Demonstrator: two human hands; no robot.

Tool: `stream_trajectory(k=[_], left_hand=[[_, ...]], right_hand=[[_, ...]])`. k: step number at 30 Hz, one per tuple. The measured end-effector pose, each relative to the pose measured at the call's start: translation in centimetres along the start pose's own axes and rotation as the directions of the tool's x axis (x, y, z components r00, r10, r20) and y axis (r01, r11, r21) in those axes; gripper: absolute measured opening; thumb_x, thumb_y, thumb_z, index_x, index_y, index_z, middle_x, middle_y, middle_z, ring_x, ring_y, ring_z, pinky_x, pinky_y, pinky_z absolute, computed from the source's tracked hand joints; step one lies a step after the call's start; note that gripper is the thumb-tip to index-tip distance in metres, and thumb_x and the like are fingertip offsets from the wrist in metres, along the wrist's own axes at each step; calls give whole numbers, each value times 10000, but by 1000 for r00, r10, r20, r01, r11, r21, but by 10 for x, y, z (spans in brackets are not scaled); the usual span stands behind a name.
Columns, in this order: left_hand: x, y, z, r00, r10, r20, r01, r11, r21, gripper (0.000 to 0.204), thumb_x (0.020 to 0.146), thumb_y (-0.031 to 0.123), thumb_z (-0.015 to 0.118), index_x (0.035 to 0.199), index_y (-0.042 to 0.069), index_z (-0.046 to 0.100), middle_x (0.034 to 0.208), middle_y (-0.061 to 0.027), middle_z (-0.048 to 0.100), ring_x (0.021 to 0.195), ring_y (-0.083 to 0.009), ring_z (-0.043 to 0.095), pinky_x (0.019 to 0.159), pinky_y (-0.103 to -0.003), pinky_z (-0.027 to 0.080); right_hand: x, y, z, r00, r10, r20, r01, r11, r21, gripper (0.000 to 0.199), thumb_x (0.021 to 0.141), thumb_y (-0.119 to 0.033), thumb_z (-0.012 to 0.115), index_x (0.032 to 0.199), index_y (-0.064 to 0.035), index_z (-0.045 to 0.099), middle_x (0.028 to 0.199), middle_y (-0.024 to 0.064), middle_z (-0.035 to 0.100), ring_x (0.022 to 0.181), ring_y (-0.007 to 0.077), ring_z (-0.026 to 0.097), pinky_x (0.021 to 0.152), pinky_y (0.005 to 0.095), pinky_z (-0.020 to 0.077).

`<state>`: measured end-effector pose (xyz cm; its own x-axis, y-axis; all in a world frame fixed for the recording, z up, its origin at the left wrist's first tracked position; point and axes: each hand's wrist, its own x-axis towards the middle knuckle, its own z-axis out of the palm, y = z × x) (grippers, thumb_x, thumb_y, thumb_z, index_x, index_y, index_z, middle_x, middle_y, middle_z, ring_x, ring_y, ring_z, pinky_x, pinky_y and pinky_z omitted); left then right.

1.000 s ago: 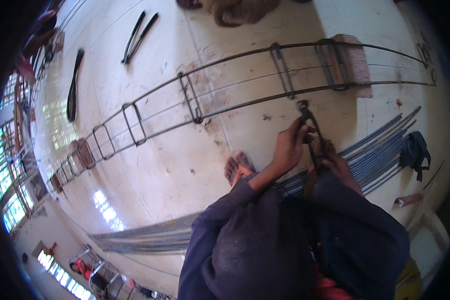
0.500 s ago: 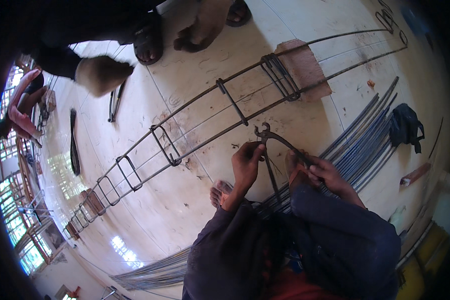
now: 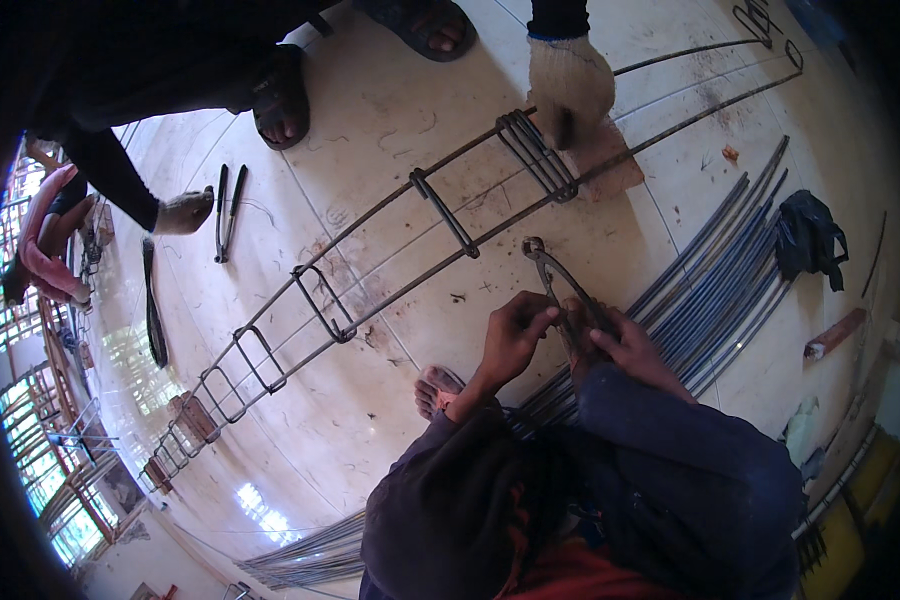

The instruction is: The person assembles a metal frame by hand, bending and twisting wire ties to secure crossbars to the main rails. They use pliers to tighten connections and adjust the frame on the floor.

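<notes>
Daylight from barred windows (image 3: 22,420) at left glares on the pale floor (image 3: 320,430), bending into black fisheye edges.

On the pale tiled floor (image 3: 300,445), at the right, lies a bundle of long, straight, blue-grey metal rods (image 3: 715,285). A crumpled black plastic bag (image 3: 808,240) is close beside it, and below this bag lies a reddish-brown oblong block with a pale end (image 3: 838,334). A small orange-brown scrap (image 3: 730,156) is near the rods' upper ends. At the left there are a tool with two long dark handles (image 3: 232,212) and a narrow black looped strip (image 3: 152,305). Another bundle of thin grey rods (image 3: 315,553) lies at the lower edge.
</notes>
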<state>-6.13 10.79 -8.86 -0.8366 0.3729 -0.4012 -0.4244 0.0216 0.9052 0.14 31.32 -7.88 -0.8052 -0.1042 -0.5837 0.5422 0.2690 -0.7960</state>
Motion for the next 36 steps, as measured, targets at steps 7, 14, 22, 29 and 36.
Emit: stream_trajectory(k=[7, 14, 22, 29, 36], left_hand=[[7, -11, -8, 989, 93, -115, -90, 995, 30, 228, 913, 165, 533, 1008, -36, 584, 788, -114, 654, 731, -156, 632, 711, -302, 501], [-11, 29, -61, 984, 27, -174, -34, 999, -32, 279, 943, 223, 485, 1065, -13, 573, 790, -73, 613, 693, -113, 586, 617, -253, 484], [-74, 138, -114, 868, 394, -303, -356, 918, 175, 316, 903, 266, 536, 1040, -16, 574, 821, -72, 627, 685, -111, 564, 598, -258, 474], [-144, 210, -113, 759, 355, -546, -383, 921, 67, 304, 902, 270, 542, 1023, -6, 582, 802, -53, 615, 652, -100, 535, 596, -252, 463], [-180, 246, -146, 473, 226, -852, -733, 638, -238, 243, 940, 181, 485, 1087, -1, 552, 826, -29, 516, 707, -98, 470, 615, -236, 424]], right_hand=[[12, 19, 0, 996, 56, -66, -64, 990, -127, 505, 870, -228, 573, 1290, 13, 430, 1232, 209, 523, 1168, 293, 489, 991, 369, 355], [32, 15, -14, 993, -107, -41, 70, 853, -517, 337, 888, -297, 545, 997, 20, 578, 858, 189, 634, 814, 298, 617, 741, 369, 459], [81, 16, -43, 1000, 0, 12, 10, 539, -843, 472, 839, -475, 529, 1012, -43, 606, 951, 198, 632, 896, 385, 602, 778, 442, 459], [106, -5, -32, 988, -142, 52, 117, 500, -858, 407, 822, -392, 561, 1025, -41, 600, 963, 181, 638, 914, 372, 606, 801, 434, 460], [108, -53, -6, 976, -26, 215, 196, 531, -824, 384, 827, -326, 579, 1070, -29, 569, 1009, 181, 632, 951, 335, 608, 850, 397, 454]])
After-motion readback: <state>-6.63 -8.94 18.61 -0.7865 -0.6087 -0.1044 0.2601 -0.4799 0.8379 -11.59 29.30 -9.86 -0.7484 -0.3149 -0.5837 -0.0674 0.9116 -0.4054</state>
